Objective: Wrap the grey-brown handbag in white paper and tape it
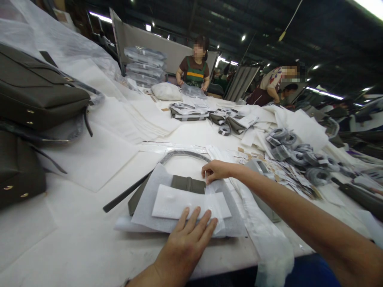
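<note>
A dark olive handbag [137,200] lies flat on the table in front of me, mostly covered by a sheet of white tissue paper [143,215]. Over the tissue rests a folded white foam sheet [170,203], and an olive flap [179,182] shows behind it. My left hand [187,243] presses flat on the foam's near edge, fingers spread. At the flap's right end my right hand [214,171] is closed in a pinch on a translucent plastic strip [220,215] that runs down over the foam. The bag's wrapped handle [185,153] arches behind, and a dark strap [128,192] sticks out left.
Two olive handbags [38,91] stand at left among white foam sheets [98,155]. Plastic sleeves [260,235] hang over the table's front edge. Rolled wrapped straps [299,153] and paper tags [287,175] are heaped at right. A co-worker [196,67] sits across the table.
</note>
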Demonstrator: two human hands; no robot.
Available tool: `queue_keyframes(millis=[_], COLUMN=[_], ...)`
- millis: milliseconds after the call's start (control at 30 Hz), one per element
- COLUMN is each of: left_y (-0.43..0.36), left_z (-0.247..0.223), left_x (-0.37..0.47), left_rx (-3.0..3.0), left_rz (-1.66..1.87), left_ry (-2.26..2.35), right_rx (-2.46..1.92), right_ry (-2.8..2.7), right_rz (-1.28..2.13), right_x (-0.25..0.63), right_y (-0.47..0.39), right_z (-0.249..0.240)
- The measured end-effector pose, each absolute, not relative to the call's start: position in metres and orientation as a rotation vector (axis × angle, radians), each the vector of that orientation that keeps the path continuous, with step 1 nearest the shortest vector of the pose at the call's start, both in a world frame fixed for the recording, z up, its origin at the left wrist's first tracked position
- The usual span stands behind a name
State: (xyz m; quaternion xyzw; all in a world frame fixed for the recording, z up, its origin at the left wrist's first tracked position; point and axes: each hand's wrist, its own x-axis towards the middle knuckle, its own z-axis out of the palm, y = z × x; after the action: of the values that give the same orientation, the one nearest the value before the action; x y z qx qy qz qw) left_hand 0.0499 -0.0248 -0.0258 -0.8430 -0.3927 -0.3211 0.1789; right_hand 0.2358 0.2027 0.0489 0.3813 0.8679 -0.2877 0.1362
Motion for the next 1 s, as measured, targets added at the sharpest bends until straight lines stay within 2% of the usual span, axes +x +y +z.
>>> queue_keyframes(millis=[200, 333, 400, 533, 633, 733, 833, 1000], left_y=[-0.025, -0.026, -0.025, -0.026, -0.026, -0.026, -0.026, -0.026], left_z=[-0.026, -0.02, -0.021, -0.026, -0.028, -0.026, -0.024, -0.024], left_x=[0.05, 0.047, 0.047, 0.046, 0.043, 0.041, 0.041, 0.042], left_rx=[-2.359, -2.381, -2.391, -2.412, -2.454, -2.487, -2.478, -2.513], left_rz=[-0.894, -0.793, -0.798, -0.82, -0.706, -0.599, -0.64, -0.653], left_ry=[-1.094, -1.064, -1.061, -1.075, -1.063, -1.041, -1.035, -1.026], right_rx=[1.329, 1.357, 1.403, 1.336, 1.239, 1.215, 1.226, 1.422], right_ry=[2.702, 2.615, 2.567, 2.415, 2.322, 2.282, 2.302, 2.528], right_rz=[-0.564, -0.474, -0.549, -1.023, -1.209, -1.294, -1.34, -1.198], right_x=[0.237, 0.238, 0.241, 0.247, 0.249, 0.249, 0.25, 0.253], right_y=[0.163, 0.123, 0.121, 0.152, 0.176, 0.185, 0.185, 0.168], right_z=[0.068, 0.065, 0.058, 0.045, 0.037, 0.032, 0.029, 0.038])
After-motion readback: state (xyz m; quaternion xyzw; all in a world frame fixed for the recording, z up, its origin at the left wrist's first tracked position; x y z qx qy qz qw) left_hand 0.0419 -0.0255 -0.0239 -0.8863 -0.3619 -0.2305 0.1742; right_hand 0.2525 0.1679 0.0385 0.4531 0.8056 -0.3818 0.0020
